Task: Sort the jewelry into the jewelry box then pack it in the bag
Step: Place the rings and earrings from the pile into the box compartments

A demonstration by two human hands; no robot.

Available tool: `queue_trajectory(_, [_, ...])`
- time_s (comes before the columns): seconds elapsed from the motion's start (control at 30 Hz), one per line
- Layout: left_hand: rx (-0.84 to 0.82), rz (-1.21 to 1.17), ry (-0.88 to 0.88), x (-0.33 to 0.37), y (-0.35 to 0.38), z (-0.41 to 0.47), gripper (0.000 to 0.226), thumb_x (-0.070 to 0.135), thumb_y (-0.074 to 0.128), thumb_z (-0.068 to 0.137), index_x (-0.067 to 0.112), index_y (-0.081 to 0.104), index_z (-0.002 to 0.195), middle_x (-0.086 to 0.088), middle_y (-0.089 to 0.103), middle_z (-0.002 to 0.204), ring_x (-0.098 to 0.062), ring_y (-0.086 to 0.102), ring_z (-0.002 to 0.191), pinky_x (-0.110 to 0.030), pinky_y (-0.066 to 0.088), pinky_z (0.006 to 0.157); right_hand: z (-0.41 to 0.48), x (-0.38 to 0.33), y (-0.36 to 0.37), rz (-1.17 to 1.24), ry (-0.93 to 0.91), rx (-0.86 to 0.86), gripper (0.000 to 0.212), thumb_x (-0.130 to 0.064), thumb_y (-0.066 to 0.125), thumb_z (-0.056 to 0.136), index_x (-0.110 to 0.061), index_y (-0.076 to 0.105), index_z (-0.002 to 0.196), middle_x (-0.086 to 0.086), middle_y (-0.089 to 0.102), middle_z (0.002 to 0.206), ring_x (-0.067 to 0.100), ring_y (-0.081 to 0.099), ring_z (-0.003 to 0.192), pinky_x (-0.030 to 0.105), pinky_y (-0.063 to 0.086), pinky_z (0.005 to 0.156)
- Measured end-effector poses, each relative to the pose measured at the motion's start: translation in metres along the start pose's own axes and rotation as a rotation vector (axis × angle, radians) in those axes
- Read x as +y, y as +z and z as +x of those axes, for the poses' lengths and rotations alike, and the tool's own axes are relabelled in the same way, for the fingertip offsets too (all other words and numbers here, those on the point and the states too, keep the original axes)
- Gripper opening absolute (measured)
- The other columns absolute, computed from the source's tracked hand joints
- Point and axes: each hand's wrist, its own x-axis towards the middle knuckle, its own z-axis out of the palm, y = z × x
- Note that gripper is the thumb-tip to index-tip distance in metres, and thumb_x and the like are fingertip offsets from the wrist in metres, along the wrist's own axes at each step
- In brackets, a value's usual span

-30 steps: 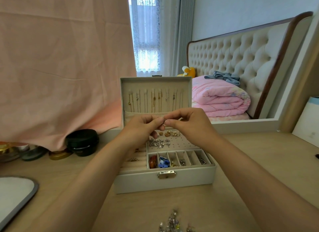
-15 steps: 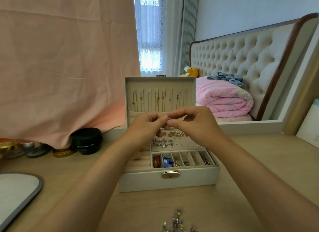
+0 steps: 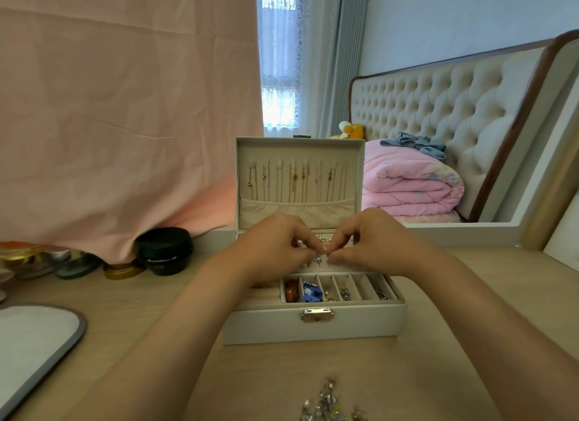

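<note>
Head, L hand, R hand pinch earring

Bare forearms, bare left hand and right hand.

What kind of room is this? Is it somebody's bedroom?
Most likely a bedroom, seen from a dressing table. There is a tufted bed headboard with a folded pink quilt in front of it, a curtained window, and an open jewelry box on the wooden table.
</note>
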Motion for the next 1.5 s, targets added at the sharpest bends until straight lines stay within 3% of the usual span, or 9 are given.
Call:
queue_trajectory(0.27, [0.002, 0.175, 0.046, -0.001, 0.003, 0.003, 0.014, 0.034, 0.067, 0.092, 0.037, 0.077, 0.1, 0.018, 0.065, 0.103, -0.007, 0.052, 0.103, -0.041, 0.049, 0.094, -0.002, -0.002, 0.004, 0.055, -0.045, 0.003, 0.006, -0.021, 0.083, 0.08, -0.026, 0.081, 0.078, -0.02, 0.072, 0.073, -0.012, 0.058, 0.061, 0.007, 0.041, 0.055])
queue_trajectory(0.43, [0.041, 0.095, 0.029, -0.005, 0.001, 0.001, 0.013, 0.029, 0.068, 0.091, 0.034, 0.079, 0.097, 0.019, 0.065, 0.098, -0.002, 0.057, 0.095, -0.031, 0.05, 0.086, -0.004, -0.006, 0.006, 0.065, -0.064, -0.008, 0.005, -0.018, 0.083, 0.081, -0.023, 0.08, 0.079, -0.029, 0.065, 0.062, -0.012, 0.057, 0.059, 0.006, 0.04, 0.054])
queue_trajectory(0.57, [0.063, 0.061, -0.012, -0.008, -0.003, -0.001, 0.016, 0.024, 0.066, 0.092, 0.035, 0.076, 0.099, 0.02, 0.063, 0.095, 0.004, 0.056, 0.089, -0.018, 0.043, 0.075, -0.004, -0.008, 0.007, -0.007, -0.065, -0.027, 0.008, -0.024, 0.082, 0.081, -0.032, 0.08, 0.079, -0.031, 0.067, 0.072, -0.016, 0.057, 0.07, 0.005, 0.039, 0.059])
queue_trajectory(0.73, [0.018, 0.059, -0.024, -0.008, -0.005, -0.002, 0.016, 0.026, 0.065, 0.093, 0.036, 0.075, 0.099, 0.018, 0.059, 0.102, 0.0, 0.056, 0.092, -0.022, 0.045, 0.078, -0.004, -0.012, 0.002, -0.066, -0.079, -0.107, 0.007, -0.025, 0.076, 0.086, -0.029, 0.081, 0.087, -0.022, 0.068, 0.084, -0.018, 0.055, 0.071, 0.005, 0.039, 0.059])
queue_trajectory(0.9, [-0.021, 0.099, -0.038, -0.008, -0.006, -0.001, 0.012, 0.031, 0.066, 0.092, 0.039, 0.072, 0.097, 0.019, 0.058, 0.101, 0.001, 0.054, 0.089, -0.022, 0.042, 0.077, -0.006, -0.013, -0.001, 0.011, -0.06, -0.112, 0.016, -0.009, 0.071, 0.088, -0.021, 0.081, 0.09, -0.032, 0.062, 0.062, -0.019, 0.053, 0.058, 0.003, 0.039, 0.055])
queue_trajectory(1.13, [0.052, 0.17, -0.018, -0.004, -0.004, -0.014, 0.015, 0.036, 0.063, 0.092, 0.038, 0.071, 0.104, 0.019, 0.055, 0.104, -0.001, 0.048, 0.097, -0.021, 0.037, 0.077, -0.013, -0.019, 0.0, 0.002, -0.06, -0.083, 0.017, -0.011, 0.069, 0.091, -0.023, 0.08, 0.096, -0.011, 0.072, 0.097, -0.02, 0.054, 0.062, 0.002, 0.04, 0.059])
queue_trajectory(1.27, [0.158, 0.174, 0.019, 0.005, -0.005, -0.034, 0.012, 0.04, 0.062, 0.093, 0.042, 0.067, 0.104, 0.022, 0.054, 0.101, 0.002, 0.048, 0.096, -0.018, 0.037, 0.075, -0.027, -0.032, -0.006, 0.008, -0.06, -0.019, 0.015, -0.018, 0.07, 0.091, -0.031, 0.078, 0.093, -0.02, 0.069, 0.088, -0.019, 0.054, 0.064, 0.005, 0.039, 0.057])
queue_trajectory(1.4, [0.176, 0.143, 0.064, 0.018, -0.006, -0.061, 0.012, 0.039, 0.06, 0.093, 0.041, 0.066, 0.104, 0.021, 0.059, 0.098, 0.003, 0.053, 0.092, -0.023, 0.048, 0.078, -0.055, -0.047, -0.01, 0.014, -0.069, -0.031, 0.014, -0.021, 0.068, 0.092, -0.033, 0.075, 0.092, -0.039, 0.058, 0.063, -0.012, 0.055, 0.056, 0.007, 0.039, 0.054])
queue_trajectory(1.5, [0.144, 0.105, 0.105, 0.031, -0.002, -0.085, 0.012, 0.035, 0.061, 0.091, 0.038, 0.067, 0.1, 0.018, 0.064, 0.09, 0.0, 0.057, 0.084, -0.031, 0.053, 0.074, -0.079, -0.052, -0.003, 0.006, -0.073, -0.062, 0.014, -0.021, 0.07, 0.09, -0.032, 0.077, 0.092, -0.034, 0.062, 0.068, -0.016, 0.055, 0.065, 0.004, 0.038, 0.06])
